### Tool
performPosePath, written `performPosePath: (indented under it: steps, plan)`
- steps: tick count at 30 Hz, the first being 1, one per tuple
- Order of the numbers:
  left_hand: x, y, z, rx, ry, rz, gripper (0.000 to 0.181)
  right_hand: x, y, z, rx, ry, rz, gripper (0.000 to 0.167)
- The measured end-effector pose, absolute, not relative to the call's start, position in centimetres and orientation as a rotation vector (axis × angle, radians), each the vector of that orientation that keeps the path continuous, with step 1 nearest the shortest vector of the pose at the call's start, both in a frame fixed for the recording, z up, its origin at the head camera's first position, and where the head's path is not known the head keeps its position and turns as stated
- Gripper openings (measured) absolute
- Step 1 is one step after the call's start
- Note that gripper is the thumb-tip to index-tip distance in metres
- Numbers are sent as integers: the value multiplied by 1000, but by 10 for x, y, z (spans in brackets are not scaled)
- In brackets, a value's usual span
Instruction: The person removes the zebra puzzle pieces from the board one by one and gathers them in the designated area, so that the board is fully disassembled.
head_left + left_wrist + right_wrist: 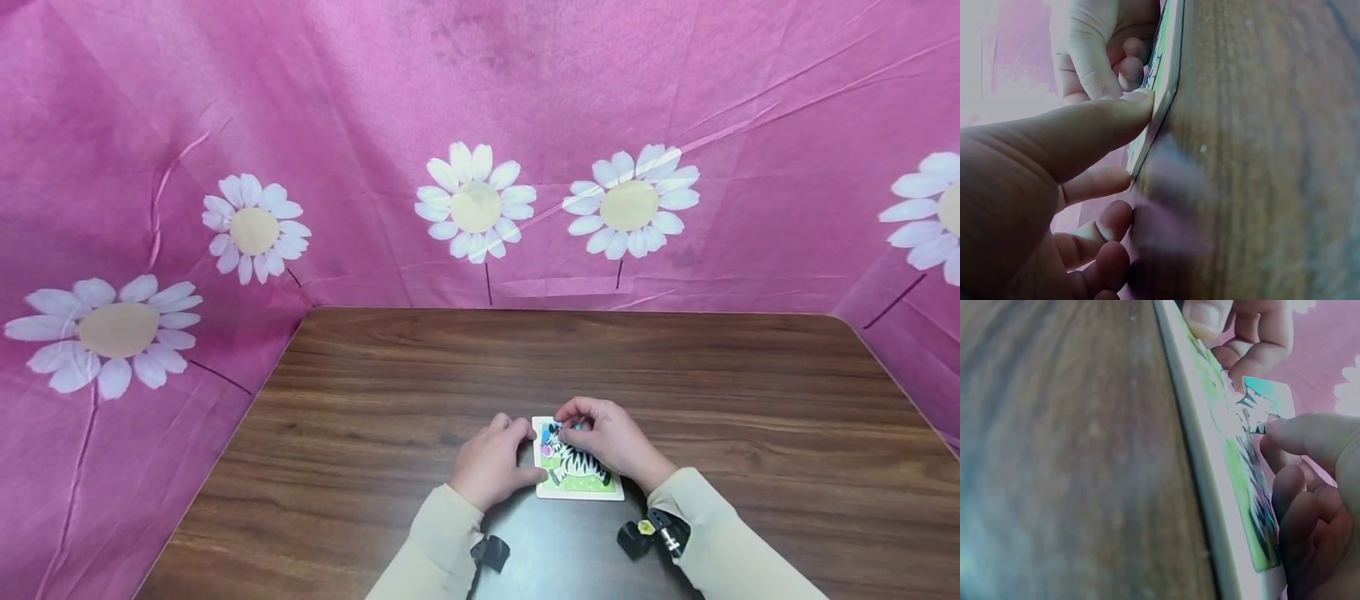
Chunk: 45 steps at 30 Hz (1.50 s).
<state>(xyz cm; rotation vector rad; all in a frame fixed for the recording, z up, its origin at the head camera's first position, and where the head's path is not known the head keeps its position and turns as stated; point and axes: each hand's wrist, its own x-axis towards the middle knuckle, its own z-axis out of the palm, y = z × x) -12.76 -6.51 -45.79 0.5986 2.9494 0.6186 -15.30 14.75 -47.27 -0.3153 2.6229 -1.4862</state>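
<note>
A flat square puzzle (pixel 579 483) with a white frame and a zebra picture on green lies on the table. My left hand (pixel 491 462) is at its left side, with the thumb (pixel 1138 103) pressing on the border near the lower corner. The index fingertip touches the edge further up, and the other fingers lie bent beside it. Over the puzzle's upper part, my right hand (pixel 611 437) pinches a small puzzle piece (pixel 1270 394), turquoise with black-and-white markings. That piece stands tilted up from the picture; whether its lower end touches the puzzle cannot be told.
The brown wood-grain table (pixel 375 375) reaches back to a pink cloth (pixel 360 125) with white daisies, which also hangs at the left and right sides. Black wrist mounts (pixel 491 552) sit at both cream sleeves (pixel 435 542).
</note>
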Motion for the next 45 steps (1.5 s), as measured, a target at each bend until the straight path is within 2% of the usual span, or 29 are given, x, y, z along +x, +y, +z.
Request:
performPosePath:
  steps: [20, 29, 45]
  plan:
    - [-132, -67, -457, 581, 2916, 680, 49, -150, 158, -467, -156, 2641, -1515, 18]
    - [-131, -69, -462, 572, 2898, 691, 58, -149, 176, -466, -140, 2690, -1480, 22]
    - [-134, -71, -465, 568, 2867, 764, 55, -146, 216, -471, -42, 2794, -1498, 26]
